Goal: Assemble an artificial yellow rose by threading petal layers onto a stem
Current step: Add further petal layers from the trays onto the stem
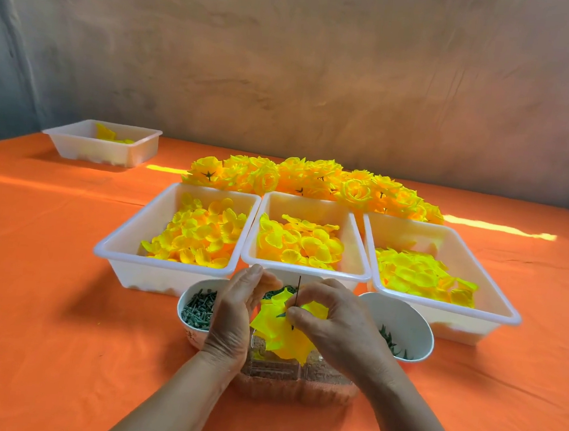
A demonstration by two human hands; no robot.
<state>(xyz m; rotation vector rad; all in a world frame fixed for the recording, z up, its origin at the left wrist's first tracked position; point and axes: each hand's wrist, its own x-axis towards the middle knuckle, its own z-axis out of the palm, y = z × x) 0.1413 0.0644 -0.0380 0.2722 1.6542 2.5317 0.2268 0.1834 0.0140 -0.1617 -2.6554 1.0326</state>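
Threading step: right hand (332, 322) is pinching the stem (299, 287) where it is piercing the petal layers (286, 341), centre foreground; left hand (233, 317), fingers near straight, is cupping them. Next move is probably seating the layers squarely.
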